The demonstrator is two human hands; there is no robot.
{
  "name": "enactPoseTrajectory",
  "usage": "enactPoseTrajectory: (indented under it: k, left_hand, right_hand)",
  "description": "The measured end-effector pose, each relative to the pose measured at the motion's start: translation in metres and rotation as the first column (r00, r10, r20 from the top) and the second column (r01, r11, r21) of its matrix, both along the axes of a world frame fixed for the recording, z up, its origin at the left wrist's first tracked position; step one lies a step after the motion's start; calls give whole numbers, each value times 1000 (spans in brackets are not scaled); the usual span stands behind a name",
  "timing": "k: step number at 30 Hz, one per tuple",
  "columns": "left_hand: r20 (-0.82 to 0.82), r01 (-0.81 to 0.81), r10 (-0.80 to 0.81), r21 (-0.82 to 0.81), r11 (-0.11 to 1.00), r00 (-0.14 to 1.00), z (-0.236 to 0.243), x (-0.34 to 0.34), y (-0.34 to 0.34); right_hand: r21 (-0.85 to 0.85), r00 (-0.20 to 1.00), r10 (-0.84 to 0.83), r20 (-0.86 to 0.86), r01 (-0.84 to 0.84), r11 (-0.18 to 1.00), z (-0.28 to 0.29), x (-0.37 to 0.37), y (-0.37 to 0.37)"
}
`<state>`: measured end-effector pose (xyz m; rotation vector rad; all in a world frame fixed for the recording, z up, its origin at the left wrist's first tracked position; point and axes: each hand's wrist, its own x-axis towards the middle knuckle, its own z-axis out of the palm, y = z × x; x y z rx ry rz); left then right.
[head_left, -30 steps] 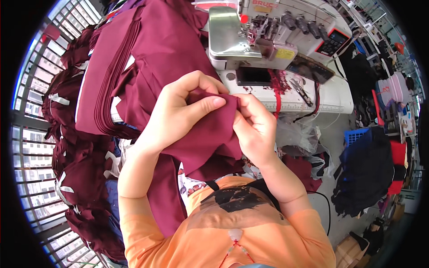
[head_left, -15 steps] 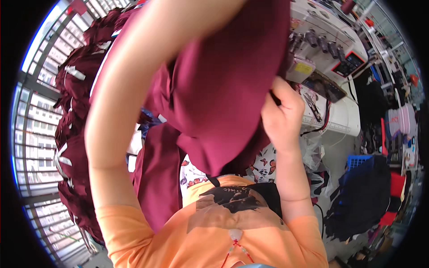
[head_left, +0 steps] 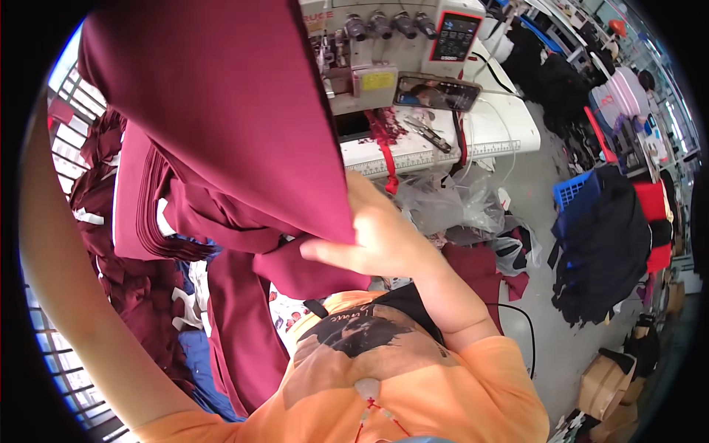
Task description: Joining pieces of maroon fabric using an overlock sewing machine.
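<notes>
A large maroon cloth panel (head_left: 236, 96) is raised in front of me and fills the upper left, its straight right edge slanting down to a corner. That corner overlaps my right hand (head_left: 384, 240). One finger of this hand stretches left below the corner, apart from the others, which the cloth hides; the hand looks open. My left forearm runs up the left rim, and its hand is out of sight. Below the panel, more maroon cloth (head_left: 244, 325) hangs over my lap. Beside it lies a stack of folded maroon pieces (head_left: 136, 214).
Ahead stands a white sewing machine (head_left: 369, 55) with a control panel (head_left: 452, 35). On its table (head_left: 487, 133) are a phone (head_left: 437, 93), thread snips (head_left: 427, 134) and maroon scraps. A plastic bag (head_left: 458, 203), blue crate (head_left: 572, 190) and dark cloth pile (head_left: 605, 251) are to the right.
My left arm has swung out to the left rim, and the raised cloth has moved left. My right hand has moved left and lower in view. The view has turned, showing more machine and table.
</notes>
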<state>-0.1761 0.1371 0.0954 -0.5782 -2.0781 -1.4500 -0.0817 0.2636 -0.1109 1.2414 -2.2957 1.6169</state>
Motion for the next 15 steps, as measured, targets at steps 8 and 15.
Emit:
enactPoseTrajectory:
  k: [8,15]
  left_hand:
    - [56,-109,107,40,993,993,-3,14,1]
    - [51,-321,317,105,941,947,16,51,-44]
  right_hand:
    - [200,860,-378,343,326,924,27,-24,63]
    - [-539,995,87,51,-46,841,68,23,86]
